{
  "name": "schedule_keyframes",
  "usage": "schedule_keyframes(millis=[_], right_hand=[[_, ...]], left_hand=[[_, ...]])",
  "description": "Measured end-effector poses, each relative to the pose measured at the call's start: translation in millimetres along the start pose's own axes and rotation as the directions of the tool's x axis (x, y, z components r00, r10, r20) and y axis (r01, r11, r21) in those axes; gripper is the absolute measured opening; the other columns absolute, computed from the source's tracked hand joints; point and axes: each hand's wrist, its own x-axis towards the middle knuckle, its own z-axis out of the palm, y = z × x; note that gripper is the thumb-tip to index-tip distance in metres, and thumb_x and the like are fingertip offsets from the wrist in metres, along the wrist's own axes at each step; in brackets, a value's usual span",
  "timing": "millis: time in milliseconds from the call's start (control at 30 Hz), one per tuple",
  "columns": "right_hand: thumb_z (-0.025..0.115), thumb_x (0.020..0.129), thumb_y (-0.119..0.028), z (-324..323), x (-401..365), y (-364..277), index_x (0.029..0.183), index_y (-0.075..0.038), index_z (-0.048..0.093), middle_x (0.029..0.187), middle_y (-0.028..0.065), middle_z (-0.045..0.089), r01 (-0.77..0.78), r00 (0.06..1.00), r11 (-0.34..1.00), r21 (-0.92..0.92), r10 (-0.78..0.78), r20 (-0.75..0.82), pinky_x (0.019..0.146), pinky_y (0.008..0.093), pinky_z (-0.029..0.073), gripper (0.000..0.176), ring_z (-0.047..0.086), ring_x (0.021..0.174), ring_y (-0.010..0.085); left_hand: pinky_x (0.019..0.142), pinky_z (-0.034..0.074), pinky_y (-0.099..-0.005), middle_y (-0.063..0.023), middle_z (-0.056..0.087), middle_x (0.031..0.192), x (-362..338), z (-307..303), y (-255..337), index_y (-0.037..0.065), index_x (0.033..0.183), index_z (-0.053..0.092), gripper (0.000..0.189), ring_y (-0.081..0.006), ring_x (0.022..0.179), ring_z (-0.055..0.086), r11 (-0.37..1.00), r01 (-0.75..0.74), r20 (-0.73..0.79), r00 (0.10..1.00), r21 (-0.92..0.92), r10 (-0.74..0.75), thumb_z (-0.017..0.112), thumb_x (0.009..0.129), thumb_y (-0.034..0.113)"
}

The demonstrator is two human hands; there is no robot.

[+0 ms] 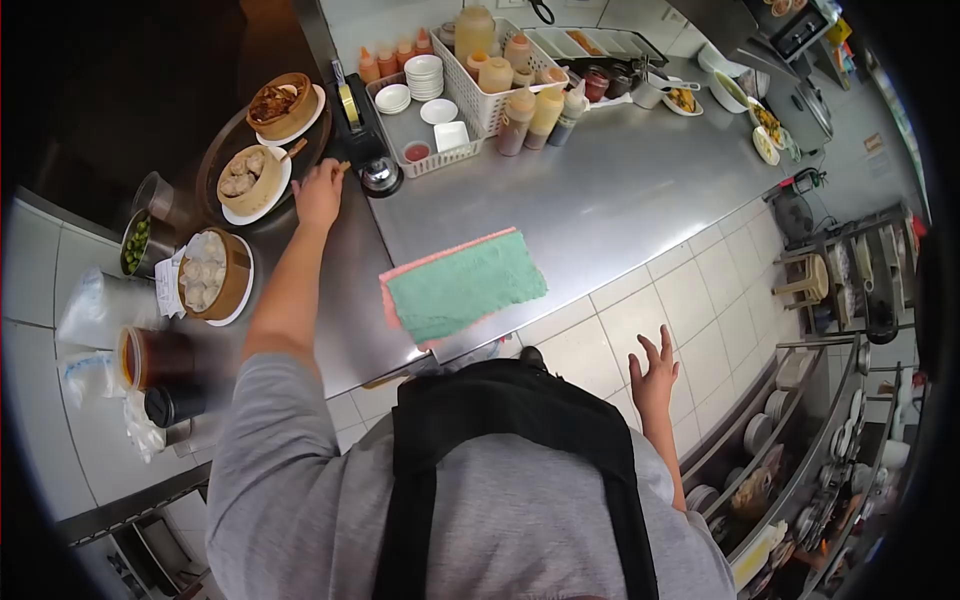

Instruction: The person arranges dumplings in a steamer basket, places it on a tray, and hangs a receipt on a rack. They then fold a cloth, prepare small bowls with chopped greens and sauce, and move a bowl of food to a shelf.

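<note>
My left hand (pixel 319 192) reaches to the steel counter, between the round brown tray (pixel 213 165) and the silver call bell (pixel 380 176). Its fingers are bent near a small brown piece, and whether they grip it is unclear. On the tray stand a bamboo steamer of dumplings (pixel 241 180) on a white plate and a steamer with brown food (pixel 281 105). Closer to me sits another steamer of white buns (pixel 204 272), with a paper slip beside it. My right hand (pixel 655 372) hangs over the tiled floor, fingers apart and holding nothing.
A green and pink cloth (pixel 465 285) lies at the counter's front edge. Behind are a basket of small white dishes (pixel 424 112), sauce bottles (pixel 543 116) and a tape dispenser (pixel 349 108). Containers (pixel 155 358) stand at left; dish shelves (pixel 760 435) are at right.
</note>
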Motion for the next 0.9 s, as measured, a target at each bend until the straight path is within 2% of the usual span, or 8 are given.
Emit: schedule_keyframes(millis=[33,100,300,433,633,800,867,900], right_hand=[[0.071,0.089,-0.016,7,5,12,0.127,-0.014,0.064,0.157,0.015,0.036,0.032,0.998,0.994,0.105,-0.026,-0.06,0.113,0.0632,0.028,0.039,0.043,0.139,0.0358],[0.071,0.089,-0.014,15,11,24,0.126,-0.012,0.065,0.155,0.0168,0.039,0.051,0.993,0.976,0.213,-0.027,-0.115,0.113,0.0583,0.032,0.038,0.045,0.138,0.0364],[0.063,0.095,-0.005,-26,77,-35,0.13,-0.003,0.06,0.123,0.0168,0.065,0.324,0.941,0.656,0.682,-0.297,-0.161,0.088,0.0328,0.054,0.035,0.065,0.108,0.0248],[0.057,0.103,-0.022,-60,96,-71,0.137,-0.002,0.054,0.109,0.0083,0.069,0.165,0.933,0.303,0.939,-0.356,-0.049,0.084,0.0306,0.052,0.04,0.065,0.092,0.0181],[0.055,0.104,-0.033,-51,89,-40,0.105,0.0,0.066,0.076,0.0064,0.066,0.179,0.749,0.552,0.814,-0.613,0.25,0.069,0.0337,0.05,0.035,0.061,0.07,0.0163],[0.054,0.104,-0.031,41,66,30,0.103,-0.004,0.063,0.073,0.003,0.063,-0.218,0.652,0.532,0.818,-0.545,0.527,0.06,0.0285,0.046,0.028,0.057,0.064,0.0115],[0.054,0.104,-0.03,69,54,39,0.106,-0.006,0.061,0.072,0.0024,0.062,-0.325,0.663,0.493,0.807,-0.49,0.566,0.057,0.0268,0.044,0.026,0.055,0.062,0.0103],[0.052,0.104,-0.029,75,47,39,0.11,-0.006,0.059,0.073,0.0033,0.063,-0.424,0.67,0.454,0.784,-0.425,0.609,0.056,0.0268,0.044,0.025,0.054,0.061,0.0107]], left_hand=[[0.093,0.051,-0.0469,-0.0092,0.066,0.12,-6,-11,18,0.015,0.113,0.062,0.021,-0.0251,0.106,0.066,1.0,-0.004,0.0,1.0,0.007,0.004,0.064,0.095,0.026],[0.078,0.053,-0.0359,-0.0094,0.069,0.103,-30,-30,65,0.011,0.118,0.063,0.025,-0.0224,0.082,0.069,0.75,0.072,0.092,0.996,-0.658,-0.015,0.067,0.095,0.021],[0.073,0.052,-0.0248,-0.0037,0.069,0.103,-91,-104,243,0.009,0.124,0.068,0.03,-0.0109,0.085,0.065,0.561,-0.067,0.168,0.919,-0.825,0.357,0.067,0.094,0.007],[0.076,0.054,-0.0296,-0.0078,0.073,0.106,-119,-126,318,0.007,0.122,0.068,0.033,-0.0155,0.093,0.071,0.576,-0.25,0.094,0.86,-0.778,0.501,0.071,0.089,0.007],[0.089,0.053,-0.0355,-0.0109,0.073,0.105,-176,-105,363,0.006,0.114,0.064,0.034,-0.0258,0.106,0.069,0.636,-0.451,0.273,0.637,-0.627,0.721,0.077,0.082,0.008],[0.099,0.048,-0.0389,-0.0158,0.062,0.129,-236,-62,366,0.008,0.131,0.057,0.046,-0.0294,0.119,0.06,0.616,0.115,0.547,0.606,-0.779,0.577,0.072,0.092,0.028],[0.107,0.042,-0.0389,-0.0194,0.052,0.14,-246,-33,346,0.006,0.139,0.053,0.055,-0.0303,0.131,0.051,0.705,0.539,0.884,0.218,-0.462,0.413,0.062,0.099,0.042],[0.107,0.042,-0.0389,-0.0194,0.052,0.14,-254,-17,331,0.006,0.139,0.053,0.055,-0.0303,0.131,0.051,0.712,0.536,0.888,0.208,-0.454,0.409,0.062,0.099,0.042]])
